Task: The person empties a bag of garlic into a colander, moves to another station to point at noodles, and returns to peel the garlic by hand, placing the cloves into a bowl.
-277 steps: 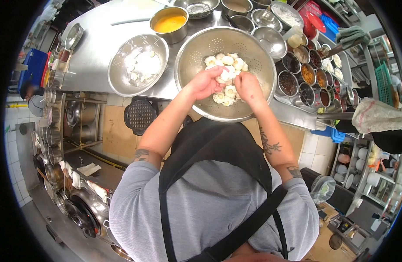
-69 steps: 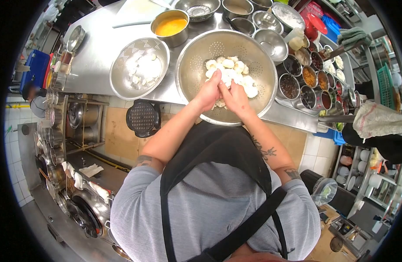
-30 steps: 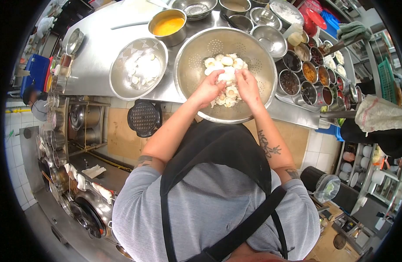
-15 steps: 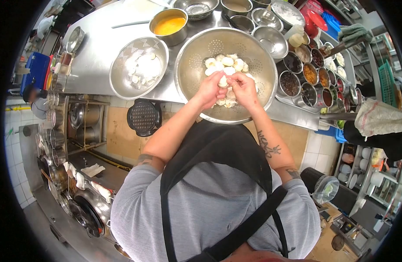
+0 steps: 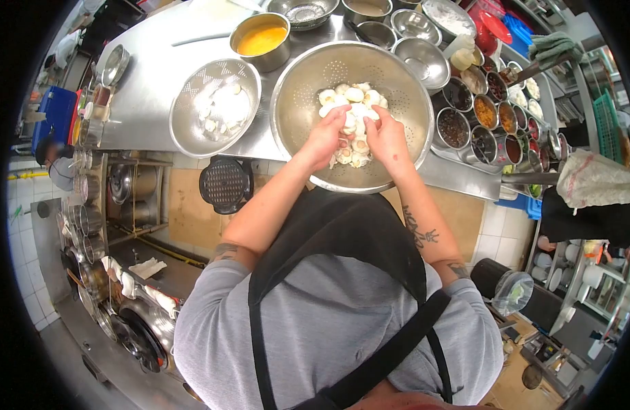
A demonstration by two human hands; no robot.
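Note:
Both hands are inside a large perforated steel colander [image 5: 287, 113], over a heap of white garlic bulbs [image 5: 356, 94]. My left hand [image 5: 324, 139] has its fingers curled, with the thumb pointing up beside the heap. My right hand [image 5: 388, 139] faces it, fingers bent inward. White garlic lies between the two hands and seems to be in their grip, though fingers partly hide it. Left of this colander stands a smaller, tilted one [image 5: 180, 113] with small white pieces [image 5: 222, 109] in it.
Behind the colanders is a steel pot of orange-yellow liquid [image 5: 261, 37]. Metal bowls [image 5: 422, 63] and several small tins of ingredients [image 5: 453, 128] crowd the right side. A black stool [image 5: 226, 184] stands below the counter. Another person [image 5: 57, 160] is at far left.
The fingertips, earlier pinched together on one garlic bulb, are now farther apart, with white garlic showing between them. Both hands remain over the heap.

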